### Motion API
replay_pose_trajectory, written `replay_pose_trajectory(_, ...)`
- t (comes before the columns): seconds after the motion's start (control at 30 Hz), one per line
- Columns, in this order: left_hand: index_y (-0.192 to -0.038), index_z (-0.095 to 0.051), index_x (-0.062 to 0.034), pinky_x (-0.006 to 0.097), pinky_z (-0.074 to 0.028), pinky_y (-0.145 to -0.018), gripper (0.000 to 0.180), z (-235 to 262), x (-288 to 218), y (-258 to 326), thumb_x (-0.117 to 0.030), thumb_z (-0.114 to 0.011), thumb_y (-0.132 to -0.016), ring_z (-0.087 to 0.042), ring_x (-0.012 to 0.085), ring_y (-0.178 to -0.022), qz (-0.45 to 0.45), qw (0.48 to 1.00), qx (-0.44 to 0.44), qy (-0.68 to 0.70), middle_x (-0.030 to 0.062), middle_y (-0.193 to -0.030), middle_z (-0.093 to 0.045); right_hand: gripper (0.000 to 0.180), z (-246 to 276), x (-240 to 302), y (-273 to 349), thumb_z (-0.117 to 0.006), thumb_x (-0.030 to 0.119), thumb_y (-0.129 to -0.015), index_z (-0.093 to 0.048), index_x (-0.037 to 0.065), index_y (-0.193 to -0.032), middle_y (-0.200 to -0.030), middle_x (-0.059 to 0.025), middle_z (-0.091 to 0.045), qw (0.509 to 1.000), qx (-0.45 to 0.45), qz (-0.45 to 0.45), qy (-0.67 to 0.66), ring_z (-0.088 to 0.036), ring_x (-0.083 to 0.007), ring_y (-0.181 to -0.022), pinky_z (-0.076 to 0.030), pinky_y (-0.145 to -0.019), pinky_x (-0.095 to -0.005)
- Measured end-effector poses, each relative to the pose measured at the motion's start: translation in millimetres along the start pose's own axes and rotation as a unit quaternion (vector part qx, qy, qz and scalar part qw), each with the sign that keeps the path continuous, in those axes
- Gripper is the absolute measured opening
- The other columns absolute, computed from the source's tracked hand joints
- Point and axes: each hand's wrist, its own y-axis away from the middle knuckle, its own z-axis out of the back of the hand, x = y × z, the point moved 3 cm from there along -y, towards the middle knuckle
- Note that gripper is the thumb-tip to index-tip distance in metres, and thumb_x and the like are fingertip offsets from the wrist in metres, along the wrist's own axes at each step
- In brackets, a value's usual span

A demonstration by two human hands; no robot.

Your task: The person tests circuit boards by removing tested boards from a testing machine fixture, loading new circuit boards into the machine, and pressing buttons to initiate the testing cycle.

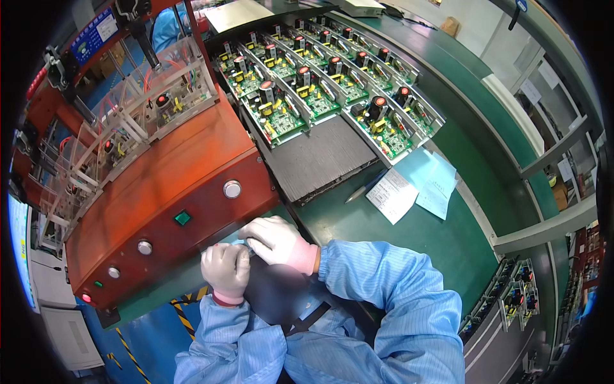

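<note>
My left hand, in a white glove, is closed in a fist-like grip in front of the red machine. Close beside it, my right hand, also gloved, has its fingers curled and pressed together. A bit of something light blue shows between the two hands, but their fingers hide most of it and I cannot tell its kind. Both hands are near the green bench edge, just below the machine's front panel with its silver buttons.
Clear fixtures with boards in them stand on the machine. Rows of green circuit boards lie behind a black ridged slab. Blue and white papers and a pen lie on the green bench. More boards stand at right.
</note>
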Motion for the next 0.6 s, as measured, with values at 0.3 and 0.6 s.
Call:
replay_pose_trajectory(0.3, -0.078, -0.07, -0.0127, 0.037, -0.045, -0.071, 0.022, 0.8, -1.4, -0.1, -0.033, -0.064, -0.085, -0.055, 0.0252, -0.072, -0.001, 1.0, -0.007, -0.002, 0.0035, -0.08, -0.062, 0.019, -0.7, -0.7, 0.4, -0.059, 0.011, -0.092, -0.067, 0.008, -0.11, -0.104, -0.006, -0.07, 1.0, -0.005, 0.009, 0.002, -0.066, -0.0237, -0.092, -0.047, -0.089, -0.0335)
replay_pose_trajectory(0.6, -0.078, -0.07, -0.0128, 0.037, -0.045, -0.071, 0.021, 2.5, -3.1, -1.1, -0.032, -0.064, -0.085, -0.055, 0.0254, -0.072, -0.001, 1.0, -0.01, -0.007, 0.0033, -0.08, -0.062, 0.015, -3.6, -1.9, 0.9, -0.059, 0.015, -0.093, -0.064, 0.01, -0.106, -0.098, -0.0051, -0.069, 0.999, -0.036, 0.029, 0.001, -0.066, -0.0266, -0.086, -0.048, -0.085, -0.0364)
